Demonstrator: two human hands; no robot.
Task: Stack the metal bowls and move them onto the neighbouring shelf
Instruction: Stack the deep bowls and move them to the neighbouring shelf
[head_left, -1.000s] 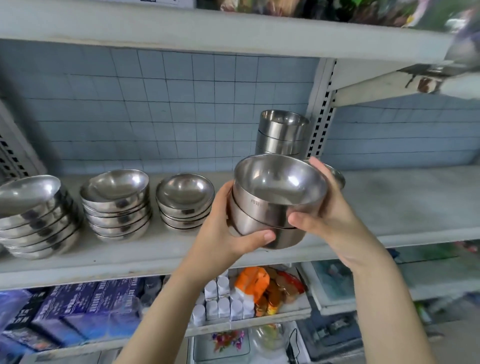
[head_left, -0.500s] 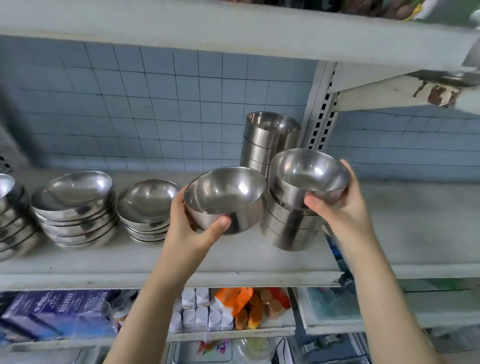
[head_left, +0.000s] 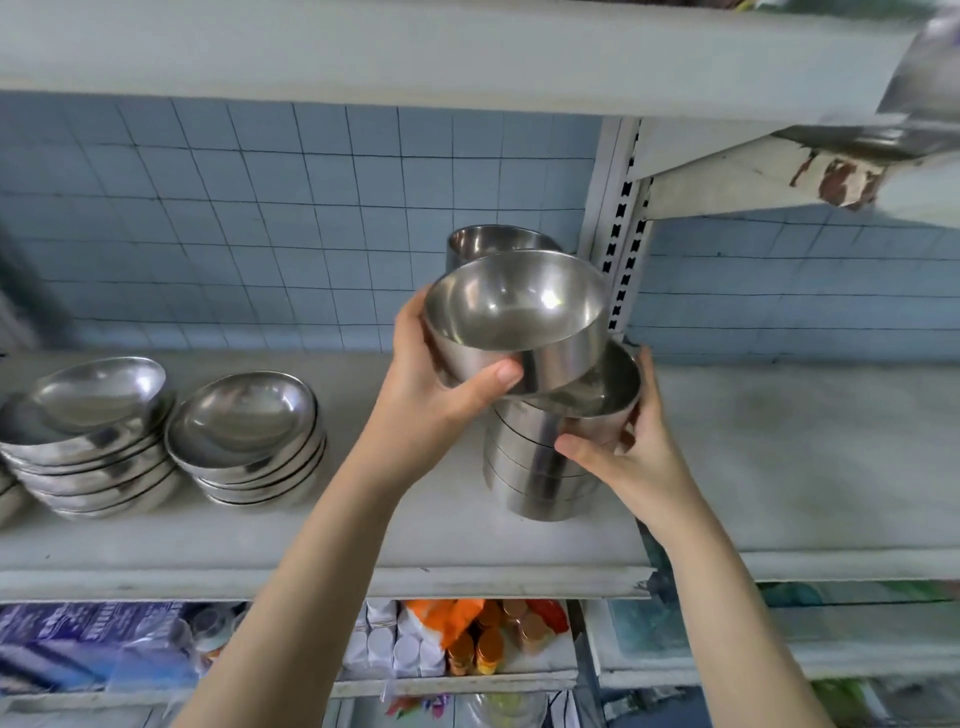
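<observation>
The long white shelf (head_left: 415, 545) carries the metalware, and the neighbouring shelf (head_left: 805, 457) lies to the right, past the slotted post (head_left: 621, 234). On the left sit two stacks of shallow bowls (head_left: 244, 431). Beside the post stands the stack of deep bowls (head_left: 535, 467), with a rear stack (head_left: 493, 241) behind it. The single bowl (head_left: 514, 312) hangs tilted over the stack's mouth. The left hand (head_left: 431, 395) has its grip clamped on that bowl. The right hand (head_left: 639, 457) has its grip wrapped round the stack's top, thumb in front.
</observation>
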